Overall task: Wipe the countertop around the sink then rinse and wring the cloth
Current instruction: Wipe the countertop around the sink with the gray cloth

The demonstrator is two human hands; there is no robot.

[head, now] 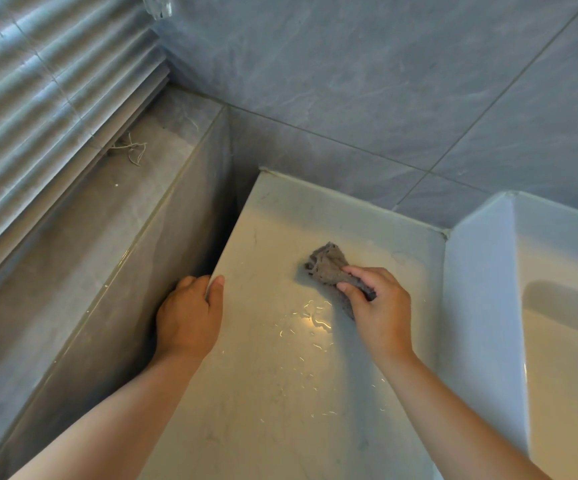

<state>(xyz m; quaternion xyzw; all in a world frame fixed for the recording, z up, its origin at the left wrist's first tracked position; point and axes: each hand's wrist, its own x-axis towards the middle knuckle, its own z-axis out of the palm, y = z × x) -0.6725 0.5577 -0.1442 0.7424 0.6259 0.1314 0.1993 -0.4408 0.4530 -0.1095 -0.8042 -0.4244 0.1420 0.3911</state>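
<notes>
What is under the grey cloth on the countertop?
The cloth lies bunched on the pale countertop, held by the right hand. Water streaks shine nearer the person. The patch beneath the cloth is covered.

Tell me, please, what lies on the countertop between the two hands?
Only bare countertop with streaks of water, seen in the head view; nothing else lies between the left hand and the right hand.

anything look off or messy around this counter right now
Streaks of water lie on the countertop just near of the cloth, not yet wiped. A loose tangle of cord sprawls on the window ledge. Nothing looks damaged.
</notes>
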